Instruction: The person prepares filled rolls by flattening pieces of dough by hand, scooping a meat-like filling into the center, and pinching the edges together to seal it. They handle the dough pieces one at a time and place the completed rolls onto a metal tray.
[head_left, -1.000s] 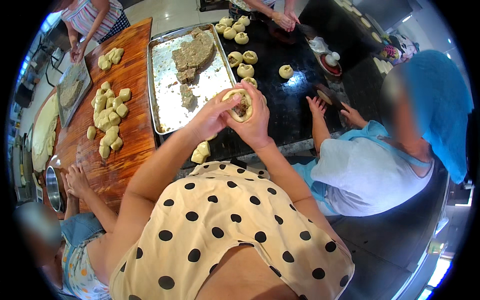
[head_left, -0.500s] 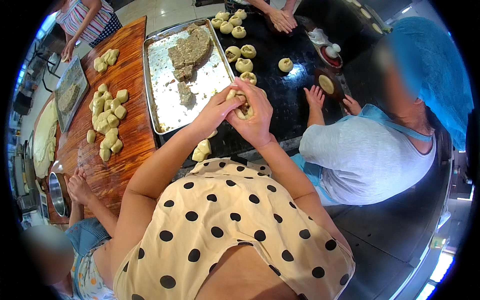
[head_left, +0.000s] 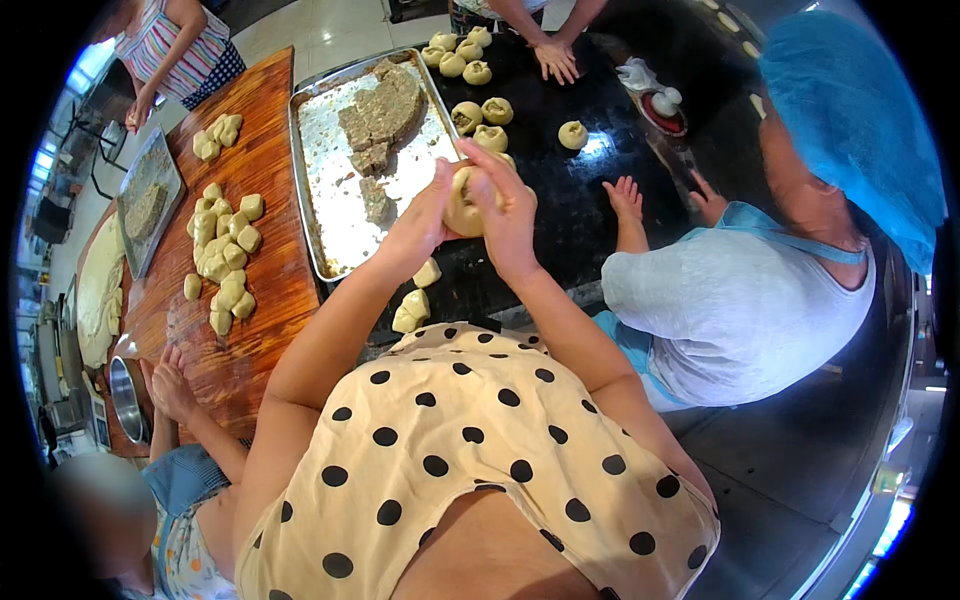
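Dough ball (head_left: 464, 205): right in front of me, over the near edge of the black desk (head_left: 560, 225), just past the tray corner.
My grip: left grip (head_left: 422, 218) and right grip (head_left: 512, 228) both curled round that ball, pressing it from either side. Fingers cover part of it, so can't tell if it's sealed.
Shaped buns (head_left: 492, 138): ten-ish on the black desk, one of them off alone. A couple nearby have filling peeking out the top, so I'd call them shaped but not fully closed.
Plain lumps (head_left: 222, 240): big pile untouched on the wooden desk (head_left: 272, 105), plus a few by my forearms.
Filling (head_left: 380, 112): decent slab left in the metal tray (head_left: 335, 175).
Progress: lol, nowhere near done imo.
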